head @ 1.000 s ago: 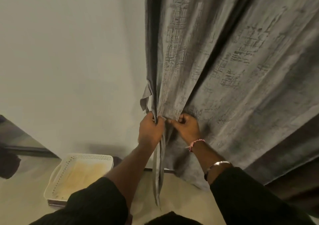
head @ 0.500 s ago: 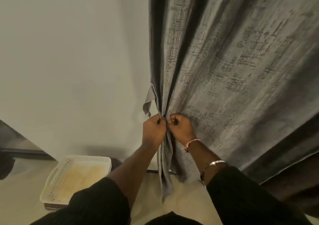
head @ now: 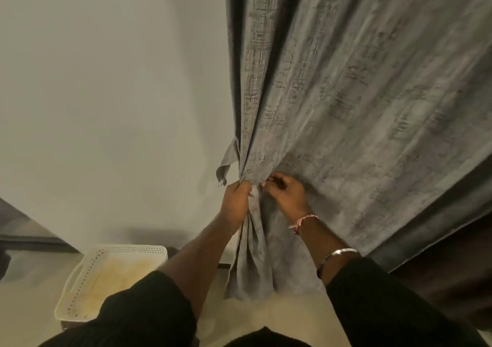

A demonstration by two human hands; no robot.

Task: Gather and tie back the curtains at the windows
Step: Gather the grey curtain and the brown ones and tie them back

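My left hand [head: 235, 202] clamped the gathered curtain [head: 346, 106], tie-back strip [head: 226, 162] hanging just upper-left, nearer than my right hand [head: 286, 194], which pinched the folds.

- Plain off-white wall [head: 106, 93], dim light, soft shadow low on it.
- White perforated plastic tray [head: 80, 274] at wall's foot, yellowish stain inside.
- Beige floor [head: 29, 306] below wall; dark skirting strip [head: 34, 242] left of tray.

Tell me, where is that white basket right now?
The white basket sits low on the left of the head view, by the wall, left of the left forearm.
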